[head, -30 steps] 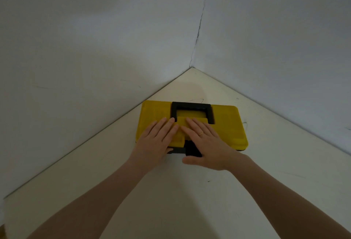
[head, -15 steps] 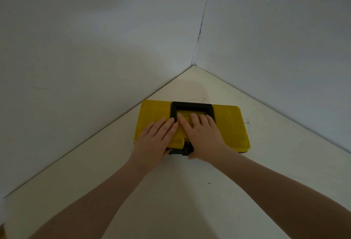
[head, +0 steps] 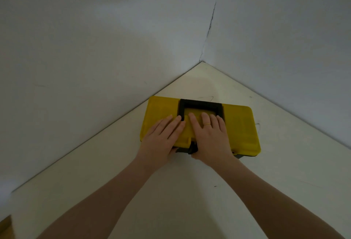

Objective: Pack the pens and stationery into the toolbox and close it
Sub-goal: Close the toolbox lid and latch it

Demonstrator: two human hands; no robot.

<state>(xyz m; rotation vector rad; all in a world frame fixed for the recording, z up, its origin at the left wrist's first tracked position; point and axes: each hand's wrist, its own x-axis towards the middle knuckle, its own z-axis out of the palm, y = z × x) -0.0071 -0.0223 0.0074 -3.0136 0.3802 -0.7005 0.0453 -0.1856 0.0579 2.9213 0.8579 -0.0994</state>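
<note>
Closing step: toolbox (head: 241,130) lies lid-down-shut at 12 o'clock in the worktop (head: 190,191) corner, left hand (head: 161,138) and right hand (head: 209,136) flat, grip open, grasping nothing; next, likely snap front latch (head: 192,148).

Toolbox (head: 241,128): yellow lid, black handle (head: 201,104), black base. Table (head: 190,191): cream. Ring (head: 207,124): gold.
</note>
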